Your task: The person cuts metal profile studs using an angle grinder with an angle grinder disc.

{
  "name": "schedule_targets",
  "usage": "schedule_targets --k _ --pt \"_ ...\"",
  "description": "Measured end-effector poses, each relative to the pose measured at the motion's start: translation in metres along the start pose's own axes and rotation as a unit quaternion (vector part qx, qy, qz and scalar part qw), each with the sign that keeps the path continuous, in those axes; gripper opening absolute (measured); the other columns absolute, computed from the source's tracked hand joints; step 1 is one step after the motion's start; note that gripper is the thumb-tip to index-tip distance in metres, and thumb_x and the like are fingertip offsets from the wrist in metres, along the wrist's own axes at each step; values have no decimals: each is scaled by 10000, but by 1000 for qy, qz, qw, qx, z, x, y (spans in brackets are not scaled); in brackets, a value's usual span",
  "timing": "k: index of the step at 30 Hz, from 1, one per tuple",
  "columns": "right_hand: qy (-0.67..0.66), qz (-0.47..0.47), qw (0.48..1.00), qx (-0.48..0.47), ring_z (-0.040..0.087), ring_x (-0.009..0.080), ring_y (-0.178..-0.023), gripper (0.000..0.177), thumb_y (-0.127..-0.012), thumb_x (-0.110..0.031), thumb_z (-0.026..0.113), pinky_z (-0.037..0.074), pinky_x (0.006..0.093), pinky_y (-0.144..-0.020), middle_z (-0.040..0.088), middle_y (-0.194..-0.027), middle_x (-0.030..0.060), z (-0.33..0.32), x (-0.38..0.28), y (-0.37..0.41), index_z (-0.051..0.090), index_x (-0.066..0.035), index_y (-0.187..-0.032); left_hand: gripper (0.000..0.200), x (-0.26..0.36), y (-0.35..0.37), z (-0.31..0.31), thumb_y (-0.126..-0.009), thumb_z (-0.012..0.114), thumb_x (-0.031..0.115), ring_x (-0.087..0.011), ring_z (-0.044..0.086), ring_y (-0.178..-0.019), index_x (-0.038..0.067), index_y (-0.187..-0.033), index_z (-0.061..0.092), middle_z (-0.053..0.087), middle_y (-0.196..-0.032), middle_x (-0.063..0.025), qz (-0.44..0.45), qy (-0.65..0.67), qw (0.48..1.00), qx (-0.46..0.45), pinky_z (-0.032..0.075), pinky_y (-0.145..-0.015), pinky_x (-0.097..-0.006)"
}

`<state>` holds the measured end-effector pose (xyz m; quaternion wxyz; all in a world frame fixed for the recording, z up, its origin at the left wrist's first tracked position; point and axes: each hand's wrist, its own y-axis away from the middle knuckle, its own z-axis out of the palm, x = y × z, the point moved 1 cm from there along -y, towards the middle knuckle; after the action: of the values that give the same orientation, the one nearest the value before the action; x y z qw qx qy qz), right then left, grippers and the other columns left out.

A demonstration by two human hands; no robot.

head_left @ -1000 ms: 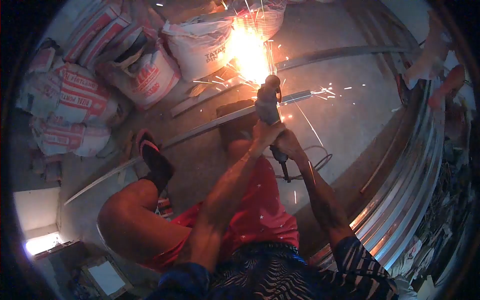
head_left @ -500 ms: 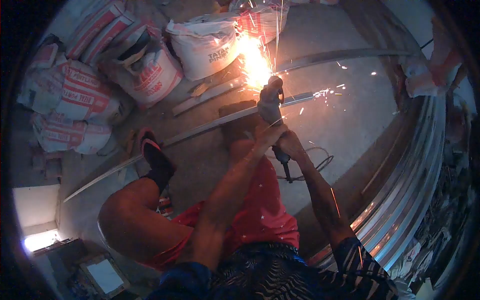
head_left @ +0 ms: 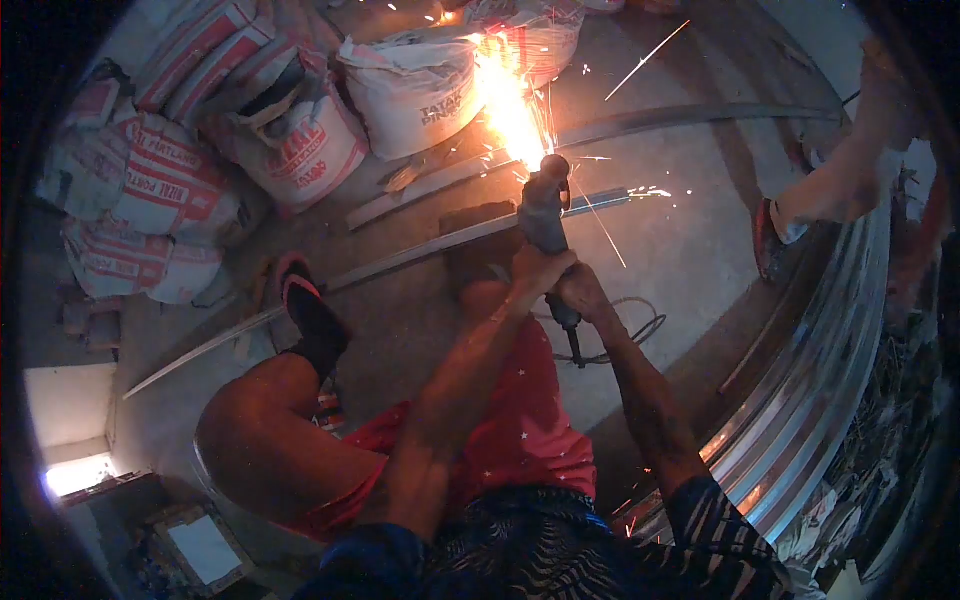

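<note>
Just above the centre of the frame, grips an angle grinder (head_left: 545,212) two-handed: left hand (head_left: 540,268) forward, fingers curled tight round the body; right hand (head_left: 583,292) just behind, fingers closed round the tail end where the cord (head_left: 632,332) leaves. Presses the disc end down at a long metal strip (head_left: 400,262), which runs from the left edge up toward the centre and rests on a dark block (head_left: 470,235) on the concrete floor (head_left: 680,240). Throws a bright fan of sparks (head_left: 505,100) toward the top centre, close to the cement sacks (head_left: 300,150) stacked at upper left. Seems to pin the strip with a sandalled foot (head_left: 308,312) left of centre (knee bent up, red shorts below).

Looks like mid-cut, with the disc biting the strip near the block; cannot tell how far through, since glare hides the contact. Calls next for steady downward pressure, both grips firm, the foot planted so the strip does not jump as it parts, and the cord clear of the disc. Worth minding too: another person's foot (head_left: 775,232) at upper right, not far from stray sparks, beside the curved corrugated sheet (head_left: 810,400) along the right edge.
</note>
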<state>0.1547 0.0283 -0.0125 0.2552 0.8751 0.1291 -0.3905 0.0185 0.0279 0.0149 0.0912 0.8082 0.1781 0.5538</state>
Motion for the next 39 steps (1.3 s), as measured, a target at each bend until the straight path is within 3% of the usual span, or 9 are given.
schedule_targets --k 4,7,10,16,19,29,33,36,39 --pt "74 -57 996 -7 694 303 -856 345 -814 -258 666 549 409 -732 714 -940 162 0 1 -4 653 10 -1030 609 7 6 -3 -654 752 457 -298 729 -824 -49 -988 694 721 -895 -204 5 4 1000 6 577 -752 -383" --pt "-82 -50 995 -1 691 259 -817 352 -804 -250 686 544 389 -694 716 -939 145 -2 4 3 651 22 -1024 590 10 8 -4 -657 746 463 -297 728 -819 -30 -977 705 724 -889 -199 -2 0 1000 7 574 -750 -380" --pt "-58 47 997 -10 685 231 -799 346 -796 -251 699 538 371 -687 715 -902 139 -6 -14 6 659 24 -1002 566 14 9 -5 -656 743 464 -295 729 -813 -22 -944 715 727 -876 -195 -28 -23 999 -5 573 -746 -378" --pt "-57 -12 998 -14 700 264 -841 337 -785 -266 704 542 386 -729 717 -876 169 0 3 1 675 24 -952 564 9 4 -2 -651 749 466 -289 730 -801 -39 -900 716 725 -849 -196 -51 -32 998 -14 576 -739 -379" --pt "75 -45 996 -15 703 273 -881 375 -781 -283 700 541 395 -751 714 -921 193 3 11 -8 668 22 -996 583 10 6 -3 -645 754 467 -292 729 -802 -59 -895 709 723 -848 -201 -64 -23 998 -8 576 -736 -377" --pt "-46 46 998 -13 702 288 -881 428 -768 -333 725 547 392 -757 717 -945 184 -6 -8 5 663 16 -1007 644 -2 0 4 -634 768 428 -308 714 -878 -59 -1034 638 707 -946 -209 -5 15 1000 9 557 -804 -400" --pt "-45 27 998 -30 698 282 -860 420 -780 -326 712 550 386 -756 713 -940 175 -8 -12 7 654 15 -1017 639 -1 0 5 -639 778 398 -309 713 -879 -45 -1069 617 704 -960 -203 -14 -4 1000 -2 559 -798 -400" --pt "-46 26 998 -24 694 281 -851 424 -790 -327 703 552 380 -763 707 -939 177 -7 -8 8 644 18 -1029 622 0 4 8 -633 793 405 -307 715 -885 -49 -1028 632 703 -963 -205 -19 21 998 59 561 -789 -399" --pt "-30 -23 999 2 686 293 -839 415 -792 -319 696 549 381 -763 697 -920 182 -4 -4 7 639 25 -1018 609 -12 -5 11 -649 798 411 -291 710 -865 -41 -1023 636 699 -946 -188 -23 15 1000 -3 564 -764 -374"
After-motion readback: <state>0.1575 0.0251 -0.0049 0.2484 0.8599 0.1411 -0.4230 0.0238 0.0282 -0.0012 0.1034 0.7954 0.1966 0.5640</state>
